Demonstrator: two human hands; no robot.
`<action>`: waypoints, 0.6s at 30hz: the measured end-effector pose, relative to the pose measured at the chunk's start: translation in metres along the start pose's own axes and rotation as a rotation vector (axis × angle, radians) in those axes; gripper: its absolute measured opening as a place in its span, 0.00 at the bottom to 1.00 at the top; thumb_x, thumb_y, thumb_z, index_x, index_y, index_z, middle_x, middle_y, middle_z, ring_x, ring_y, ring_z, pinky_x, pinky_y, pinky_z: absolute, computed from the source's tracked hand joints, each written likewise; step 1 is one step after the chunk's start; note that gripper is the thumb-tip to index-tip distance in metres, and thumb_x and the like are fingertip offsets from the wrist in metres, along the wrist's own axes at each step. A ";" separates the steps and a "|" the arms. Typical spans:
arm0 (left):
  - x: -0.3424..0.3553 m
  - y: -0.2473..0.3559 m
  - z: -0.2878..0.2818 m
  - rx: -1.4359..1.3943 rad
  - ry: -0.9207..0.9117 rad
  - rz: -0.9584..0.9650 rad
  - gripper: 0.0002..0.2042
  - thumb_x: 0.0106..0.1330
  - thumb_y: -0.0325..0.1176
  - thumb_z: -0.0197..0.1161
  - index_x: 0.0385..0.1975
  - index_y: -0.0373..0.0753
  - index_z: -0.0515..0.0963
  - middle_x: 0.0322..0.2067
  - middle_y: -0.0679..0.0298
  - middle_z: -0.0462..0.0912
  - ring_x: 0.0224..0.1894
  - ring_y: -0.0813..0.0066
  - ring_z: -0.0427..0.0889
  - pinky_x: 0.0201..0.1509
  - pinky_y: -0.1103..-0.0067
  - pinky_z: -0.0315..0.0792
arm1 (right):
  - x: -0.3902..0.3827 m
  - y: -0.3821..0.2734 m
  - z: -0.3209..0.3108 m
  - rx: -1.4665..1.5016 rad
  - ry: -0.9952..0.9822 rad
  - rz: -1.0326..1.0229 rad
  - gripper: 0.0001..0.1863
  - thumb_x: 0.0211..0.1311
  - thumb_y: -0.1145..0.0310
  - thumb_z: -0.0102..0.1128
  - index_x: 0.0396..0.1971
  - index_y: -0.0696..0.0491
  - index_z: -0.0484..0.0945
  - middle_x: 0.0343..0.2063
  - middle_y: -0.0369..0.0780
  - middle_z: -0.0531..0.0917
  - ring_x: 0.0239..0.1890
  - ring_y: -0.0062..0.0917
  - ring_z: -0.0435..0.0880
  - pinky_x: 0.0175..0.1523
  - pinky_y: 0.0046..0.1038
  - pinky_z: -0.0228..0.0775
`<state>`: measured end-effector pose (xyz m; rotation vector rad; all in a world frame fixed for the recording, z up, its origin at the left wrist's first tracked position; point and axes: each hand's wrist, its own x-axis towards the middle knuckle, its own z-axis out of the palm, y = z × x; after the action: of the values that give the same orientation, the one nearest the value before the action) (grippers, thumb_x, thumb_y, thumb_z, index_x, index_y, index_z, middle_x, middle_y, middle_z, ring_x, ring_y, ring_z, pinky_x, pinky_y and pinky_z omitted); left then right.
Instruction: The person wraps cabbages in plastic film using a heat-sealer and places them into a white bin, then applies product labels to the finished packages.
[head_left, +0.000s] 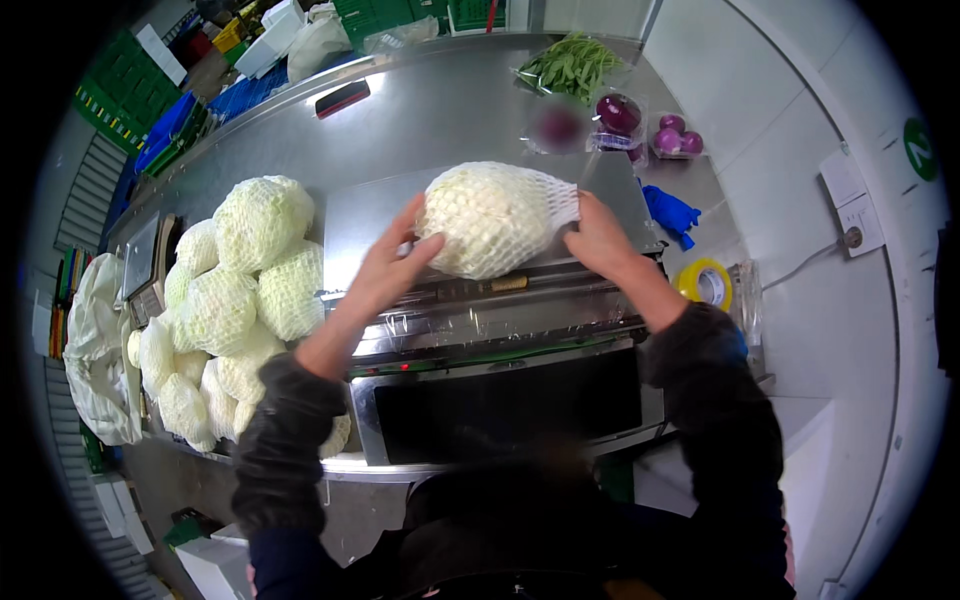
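A pale, round vegetable head, apparently a cauliflower (482, 222), lies on its side in a white foam net on the steel wrapping machine's top. Against its left side rests my left hand (392, 262), thumb and fingers spread around it. My right hand (602, 238) is closed on the gathered end of the foam net (562, 203) at the right; its fingertips are partly hidden. Several more netted vegetable heads (221, 311), whitish to pale green, are piled to the left of the machine.
Wrapped purple vegetables (619, 114) and a bag of green pods (572, 66) lie at the back right. A yellow tape roll (706, 285) and a crumpled blue item (671, 213) are near my right arm. A scale (150, 262) stands left; a dark red-edged object (342, 98) lies behind.
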<state>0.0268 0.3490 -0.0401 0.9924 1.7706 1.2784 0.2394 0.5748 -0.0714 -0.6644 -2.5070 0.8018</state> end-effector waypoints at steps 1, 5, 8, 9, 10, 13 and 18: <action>-0.020 0.012 -0.015 0.160 0.061 0.035 0.33 0.62 0.42 0.64 0.66 0.44 0.61 0.62 0.51 0.64 0.56 0.61 0.74 0.55 0.70 0.72 | -0.003 -0.002 -0.014 -0.038 -0.051 -0.046 0.27 0.52 0.76 0.57 0.56 0.51 0.70 0.53 0.45 0.75 0.54 0.42 0.74 0.57 0.34 0.68; -0.085 -0.004 -0.073 1.451 -0.164 0.552 0.29 0.54 0.37 0.67 0.59 0.51 0.69 0.60 0.58 0.68 0.54 0.56 0.72 0.61 0.62 0.65 | -0.051 -0.016 -0.097 -0.305 -0.270 -0.521 0.27 0.53 0.77 0.56 0.56 0.45 0.71 0.58 0.39 0.71 0.39 0.31 0.82 0.39 0.29 0.76; -0.079 0.007 -0.059 1.435 -0.200 0.631 0.28 0.53 0.40 0.66 0.58 0.53 0.70 0.59 0.61 0.69 0.52 0.60 0.71 0.66 0.60 0.57 | -0.059 -0.013 -0.108 -0.470 -0.532 -0.561 0.27 0.51 0.75 0.57 0.54 0.42 0.72 0.60 0.34 0.70 0.39 0.29 0.83 0.35 0.28 0.76; -0.067 0.008 -0.047 1.434 -0.208 0.677 0.28 0.52 0.39 0.65 0.57 0.53 0.70 0.58 0.62 0.69 0.52 0.61 0.71 0.66 0.59 0.56 | -0.061 -0.017 -0.104 -0.464 -0.534 -0.568 0.27 0.50 0.75 0.57 0.54 0.41 0.73 0.61 0.33 0.70 0.38 0.29 0.83 0.35 0.27 0.76; -0.061 0.006 -0.039 1.383 -0.214 0.766 0.25 0.53 0.38 0.64 0.55 0.51 0.72 0.58 0.62 0.70 0.52 0.62 0.71 0.66 0.59 0.56 | -0.054 -0.023 -0.094 -0.452 -0.522 -0.594 0.28 0.49 0.75 0.58 0.54 0.40 0.73 0.61 0.32 0.69 0.38 0.28 0.83 0.35 0.27 0.76; -0.076 -0.003 -0.040 1.106 -0.136 0.843 0.09 0.53 0.30 0.63 0.34 0.41 0.82 0.42 0.62 0.82 0.42 0.61 0.78 0.53 0.66 0.71 | -0.061 -0.020 -0.088 -0.191 -0.446 -0.513 0.18 0.53 0.75 0.59 0.46 0.45 0.79 0.51 0.35 0.78 0.37 0.27 0.84 0.37 0.26 0.77; -0.140 0.034 -0.052 0.175 0.113 0.245 0.06 0.59 0.19 0.60 0.33 0.35 0.82 0.33 0.56 0.84 0.31 0.68 0.84 0.32 0.78 0.77 | -0.099 -0.059 -0.146 0.100 -0.220 -0.309 0.04 0.59 0.73 0.60 0.30 0.54 0.83 0.33 0.39 0.86 0.38 0.27 0.85 0.44 0.27 0.76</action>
<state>0.0485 0.2103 0.0216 1.2904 1.9185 1.3684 0.3762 0.5386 0.0490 -0.1543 -2.6515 0.9162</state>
